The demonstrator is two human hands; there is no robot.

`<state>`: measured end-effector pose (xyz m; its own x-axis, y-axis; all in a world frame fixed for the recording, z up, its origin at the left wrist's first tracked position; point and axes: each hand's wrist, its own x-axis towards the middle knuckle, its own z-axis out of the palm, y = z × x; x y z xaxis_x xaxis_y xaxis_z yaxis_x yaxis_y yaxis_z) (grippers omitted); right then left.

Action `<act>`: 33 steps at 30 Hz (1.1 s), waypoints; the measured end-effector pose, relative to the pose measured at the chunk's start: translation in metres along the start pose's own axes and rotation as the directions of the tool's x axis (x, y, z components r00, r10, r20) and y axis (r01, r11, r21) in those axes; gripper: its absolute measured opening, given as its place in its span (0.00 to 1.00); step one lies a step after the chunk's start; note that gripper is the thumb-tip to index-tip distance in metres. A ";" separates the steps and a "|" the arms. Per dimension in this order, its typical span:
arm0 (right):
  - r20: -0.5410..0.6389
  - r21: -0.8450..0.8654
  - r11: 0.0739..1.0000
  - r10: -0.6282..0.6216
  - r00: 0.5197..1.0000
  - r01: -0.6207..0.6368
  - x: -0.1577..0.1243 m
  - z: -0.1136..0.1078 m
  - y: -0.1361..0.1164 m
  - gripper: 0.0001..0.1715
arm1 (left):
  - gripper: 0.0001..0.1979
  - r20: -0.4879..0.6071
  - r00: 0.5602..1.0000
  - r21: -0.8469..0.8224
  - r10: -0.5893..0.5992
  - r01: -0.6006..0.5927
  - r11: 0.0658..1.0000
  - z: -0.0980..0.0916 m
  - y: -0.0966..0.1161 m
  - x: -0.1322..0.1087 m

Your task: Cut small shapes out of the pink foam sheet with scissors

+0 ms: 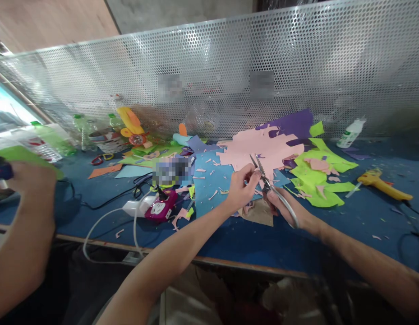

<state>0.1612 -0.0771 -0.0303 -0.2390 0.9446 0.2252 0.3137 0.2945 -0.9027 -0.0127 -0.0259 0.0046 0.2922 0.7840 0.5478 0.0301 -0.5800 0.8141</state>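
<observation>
Scissors (265, 180) with a pale handle are in my right hand (283, 205), their narrow blades parted and pointing up and away from me. My left hand (242, 186) is pinched beside the blades, and a small pink scrap (257, 170) shows at its fingertips. Just beyond both hands, a large pink sheet (256, 146) with jagged cut edges lies over purple paper (297, 121) and blue paper (209, 180). Thin pink offcuts are scattered on the blue paper. Below my hands lies a brown piece (260, 214), partly hidden by them.
Lime-green paper (317, 180), a yellow glue gun (385, 185) and a white bottle (351, 133) are at the right. A magenta power adapter (161, 206) with cables sits left of my arm. Another person's arm (35, 212) reaches in at far left. A perforated metal screen (216, 67) stands behind.
</observation>
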 end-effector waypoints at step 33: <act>-0.039 -0.015 1.000 0.014 0.999 -0.015 0.004 -0.003 -0.002 0.31 | 0.19 -0.027 1.000 -0.016 -0.010 0.010 1.000 0.001 0.001 0.001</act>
<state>0.1627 -0.0737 -0.0269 -0.1980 0.9536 0.2266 0.3312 0.2827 -0.9002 -0.0111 -0.0260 0.0053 0.2656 0.7957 0.5444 0.0177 -0.5686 0.8225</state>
